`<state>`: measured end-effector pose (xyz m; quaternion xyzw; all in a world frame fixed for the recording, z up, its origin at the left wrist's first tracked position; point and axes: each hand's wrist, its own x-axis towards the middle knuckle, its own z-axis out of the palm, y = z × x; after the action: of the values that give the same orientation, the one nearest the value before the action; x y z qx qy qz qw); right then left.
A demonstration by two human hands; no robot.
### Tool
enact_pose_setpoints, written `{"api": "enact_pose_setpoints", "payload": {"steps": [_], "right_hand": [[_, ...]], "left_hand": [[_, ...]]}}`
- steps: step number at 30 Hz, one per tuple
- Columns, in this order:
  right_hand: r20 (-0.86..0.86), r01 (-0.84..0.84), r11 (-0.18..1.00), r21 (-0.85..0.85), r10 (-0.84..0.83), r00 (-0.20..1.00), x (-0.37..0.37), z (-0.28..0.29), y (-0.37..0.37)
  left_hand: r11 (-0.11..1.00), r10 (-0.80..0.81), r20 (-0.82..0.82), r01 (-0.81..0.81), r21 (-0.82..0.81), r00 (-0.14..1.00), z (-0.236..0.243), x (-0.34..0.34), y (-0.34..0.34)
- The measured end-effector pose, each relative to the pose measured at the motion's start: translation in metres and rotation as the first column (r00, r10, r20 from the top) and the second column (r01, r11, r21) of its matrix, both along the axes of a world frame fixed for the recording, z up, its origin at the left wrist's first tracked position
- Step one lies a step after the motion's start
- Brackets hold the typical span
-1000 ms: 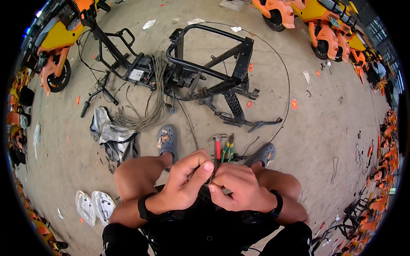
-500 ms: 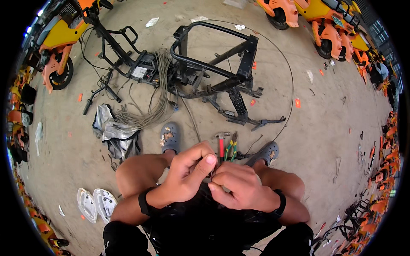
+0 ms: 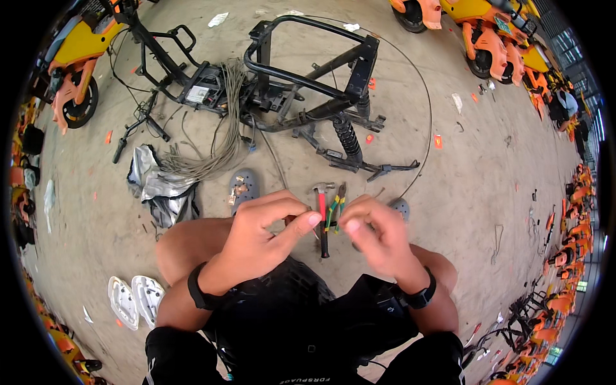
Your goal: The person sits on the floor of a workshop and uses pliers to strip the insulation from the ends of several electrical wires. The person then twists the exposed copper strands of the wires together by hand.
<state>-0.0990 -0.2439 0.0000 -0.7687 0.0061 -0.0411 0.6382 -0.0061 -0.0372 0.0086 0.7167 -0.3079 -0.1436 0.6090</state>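
My left hand (image 3: 273,228) is closed in front of me, thumb and index finger pinched together. A thin sliver shows below the pinch, too small to name. Apart from it, to the right, my right hand (image 3: 380,236) is raised with its fingers curled toward the thumb. It is slightly blurred, and anything it holds is hidden. Between and beyond the hands, on the floor, lie a hammer (image 3: 323,212) with a red and black handle and pliers (image 3: 333,210) with green and yellow grips.
A bare black scooter frame (image 3: 364,69) lies ahead, with a bundle of grey cable (image 3: 221,141) draped over it. Silver cloth (image 3: 154,179) is left of my clog (image 3: 244,189). White plastic shells (image 3: 146,296) lie at lower left. Orange and yellow scooters (image 3: 80,48) stand around.
My hands have drawn apart: the right has moved up and to the right, away from the left. The hammer and pliers now show between them. The view has shifted slightly.
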Motion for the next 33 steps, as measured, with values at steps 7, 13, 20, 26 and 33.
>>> {"api": "enact_pose_setpoints", "payload": {"steps": [7, 13, 20, 26, 33], "right_hand": [[0.379, 0.060, 0.921, -0.386, 0.099, 0.920, 0.000, -0.011, 0.023], [0.525, 0.132, 0.940, -0.315, 0.057, 0.849, 0.000, -0.007, 0.023], [0.603, 0.207, 0.931, -0.302, 0.019, 0.797, -0.002, -0.009, 0.030], [0.603, 0.168, 0.957, -0.238, 0.010, 0.798, 0.005, -0.012, 0.031], [0.104, 0.032, 0.947, 0.321, -0.069, 0.992, 0.000, -0.009, 0.040]], "left_hand": [[0.998, -0.062, -0.227, 0.060, -0.018, 0.972, -0.002, -0.006, -0.002], [0.981, -0.186, -0.600, 0.116, -0.154, 0.778, 0.000, -0.008, -0.005], [0.953, -0.280, -0.792, 0.059, -0.297, 0.543, -0.007, -0.010, -0.008], [0.932, -0.340, -0.896, -0.025, -0.362, 0.287, -0.015, -0.010, -0.006], [0.889, -0.423, -0.877, -0.083, -0.451, 0.228, -0.016, -0.006, -0.002]]}}
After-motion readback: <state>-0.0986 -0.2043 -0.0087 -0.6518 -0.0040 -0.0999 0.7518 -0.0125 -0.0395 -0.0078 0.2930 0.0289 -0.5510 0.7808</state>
